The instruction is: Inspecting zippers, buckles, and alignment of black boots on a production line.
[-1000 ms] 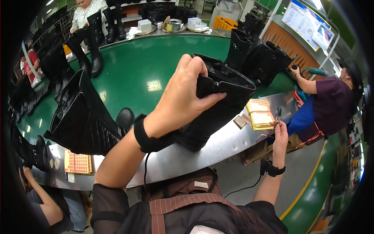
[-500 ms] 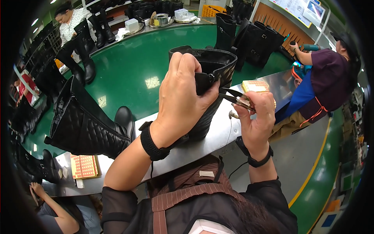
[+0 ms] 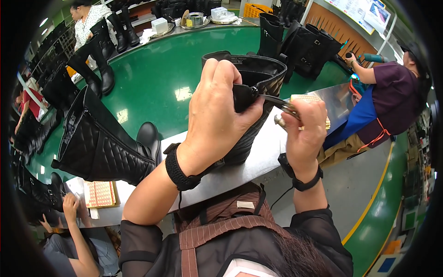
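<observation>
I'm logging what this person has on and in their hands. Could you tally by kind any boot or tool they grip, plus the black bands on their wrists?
Black boot: 1, gripped by the left hand
Snips: 1, held in the right hand
Black wristbands: 2, one on each wrist
Total: 4

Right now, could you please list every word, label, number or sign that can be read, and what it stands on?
Nothing here can be quoted reliably:
Quilted boot in the left hand: pale lining print, too small.
Quilted boot lying at left: pale lining print, too small.
Sheet stack at left: repeated red marks, too small.
Sheet stack behind the right hand: partly hidden, too small.
Board at upper right: too blurred.
</observation>
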`<state>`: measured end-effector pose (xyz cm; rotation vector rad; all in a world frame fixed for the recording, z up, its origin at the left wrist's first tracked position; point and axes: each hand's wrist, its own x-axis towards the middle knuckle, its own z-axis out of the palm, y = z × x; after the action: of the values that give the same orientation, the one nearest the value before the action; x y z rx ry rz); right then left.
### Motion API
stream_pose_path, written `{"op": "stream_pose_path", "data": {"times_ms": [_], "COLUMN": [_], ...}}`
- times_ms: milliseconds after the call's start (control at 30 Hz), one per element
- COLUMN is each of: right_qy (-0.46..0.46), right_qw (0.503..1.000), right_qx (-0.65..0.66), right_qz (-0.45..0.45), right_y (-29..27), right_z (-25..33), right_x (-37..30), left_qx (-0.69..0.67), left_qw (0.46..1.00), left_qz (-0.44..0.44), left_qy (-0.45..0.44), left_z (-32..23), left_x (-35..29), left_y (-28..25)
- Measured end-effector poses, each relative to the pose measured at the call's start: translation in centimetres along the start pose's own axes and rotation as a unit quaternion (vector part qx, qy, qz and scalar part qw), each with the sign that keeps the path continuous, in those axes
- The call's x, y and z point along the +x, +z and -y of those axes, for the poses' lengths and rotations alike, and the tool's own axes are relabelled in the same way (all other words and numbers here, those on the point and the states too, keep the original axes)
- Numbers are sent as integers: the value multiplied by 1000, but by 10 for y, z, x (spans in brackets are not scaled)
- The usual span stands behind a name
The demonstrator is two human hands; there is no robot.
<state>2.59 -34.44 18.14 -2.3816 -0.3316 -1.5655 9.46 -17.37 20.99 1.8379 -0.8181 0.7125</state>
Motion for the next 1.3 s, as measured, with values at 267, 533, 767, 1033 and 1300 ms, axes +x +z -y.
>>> {"op": "stream_pose_path", "data": {"times_ms": [267, 533, 767, 1033, 1300], "right_qy": [-10, -1, 285, 335, 208], "right_qw": [999, 999, 955, 880, 789], "right_qx": [18, 37, -40, -186, 425], "right_qz": [29, 26, 67, 282, 391], "right_y": [2, 9, 2, 45, 4], "right_z": [1, -11, -104, -190, -93], "right_x": [2, 9, -43, -142, -95], "left_qx": [28, 25, 18, -220, -281], "left_qw": [999, 1000, 996, 970, 943], "left_qz": [21, 7, -10, 23, 154], "left_qy": [1, 11, 89, -97, -85], "left_z": [-1, 8, 8, 13, 31], "left_x": [-1, 4, 14, 0, 8], "left_y": [-2, -1, 3, -4, -2]}}
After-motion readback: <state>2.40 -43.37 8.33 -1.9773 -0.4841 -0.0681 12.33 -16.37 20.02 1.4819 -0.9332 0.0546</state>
